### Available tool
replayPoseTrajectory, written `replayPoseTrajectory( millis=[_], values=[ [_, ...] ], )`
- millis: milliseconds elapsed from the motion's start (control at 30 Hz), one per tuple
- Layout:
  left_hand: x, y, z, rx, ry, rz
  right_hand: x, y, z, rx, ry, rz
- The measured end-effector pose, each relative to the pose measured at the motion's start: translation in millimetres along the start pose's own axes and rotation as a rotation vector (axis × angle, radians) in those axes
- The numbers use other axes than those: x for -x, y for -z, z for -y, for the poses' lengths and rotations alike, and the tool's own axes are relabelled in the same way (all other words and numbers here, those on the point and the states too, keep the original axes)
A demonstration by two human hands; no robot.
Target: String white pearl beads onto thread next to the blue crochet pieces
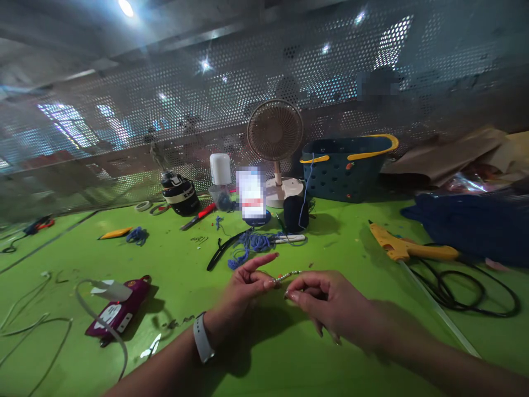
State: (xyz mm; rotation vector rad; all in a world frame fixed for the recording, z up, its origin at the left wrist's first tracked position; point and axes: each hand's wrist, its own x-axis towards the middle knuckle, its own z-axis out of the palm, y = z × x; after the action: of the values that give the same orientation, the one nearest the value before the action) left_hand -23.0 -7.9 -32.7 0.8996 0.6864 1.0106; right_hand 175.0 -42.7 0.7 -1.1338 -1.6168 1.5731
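Note:
Low in the middle, a short strand of small silvery beads curves between my two hands above the green table. My left hand, with a pale band on its wrist, pinches one end of it between thumb and a bent finger; the index finger points outward. The strand's other end passes behind my right hand. That hand's thumb and index finger are pressed together close to the left fingertips; whatever is between them is too small to make out. Beyond the hands lies a tangle of blue yarn.
Behind the yarn stand a lit phone, a fan and a dark basket. On the right lie a yellow glue gun with its cable and dark blue cloth. A purple power strip with cords is at left.

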Motion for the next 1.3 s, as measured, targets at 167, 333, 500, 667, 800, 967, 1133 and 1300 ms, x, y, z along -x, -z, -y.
replayPoseTrajectory(
  millis=[167,333,500,667,800,967,1133,1300],
  values=[
    [0,-2,-2,-0.137,-0.097,-0.06,-2,-1,-6,0.004,-0.049,0.015],
    [6,-10,-5,-0.339,-0.221,-0.115,-6,-8,-10,-0.092,-0.099,0.048],
    [12,-15,-4,-0.424,-0.261,-0.104,-12,-11,-13,-0.269,-0.067,0.058],
    [13,-16,-2,-0.509,-0.289,-0.036,-11,-13,-7,-0.346,-0.104,0.112],
    [13,-19,-4,-0.418,-0.262,-0.034,-3,-6,10,0.05,-0.08,0.037],
    [11,-24,-3,-0.334,-0.224,-0.061,-1,8,13,0.408,0.287,-0.301],
    [9,-27,1,-0.4,-0.286,-0.047,-9,5,-1,0.243,0.508,-0.305],
    [7,-36,-5,-0.467,-0.282,-0.024,-8,7,4,0.193,0.604,-0.38]
  ],
)
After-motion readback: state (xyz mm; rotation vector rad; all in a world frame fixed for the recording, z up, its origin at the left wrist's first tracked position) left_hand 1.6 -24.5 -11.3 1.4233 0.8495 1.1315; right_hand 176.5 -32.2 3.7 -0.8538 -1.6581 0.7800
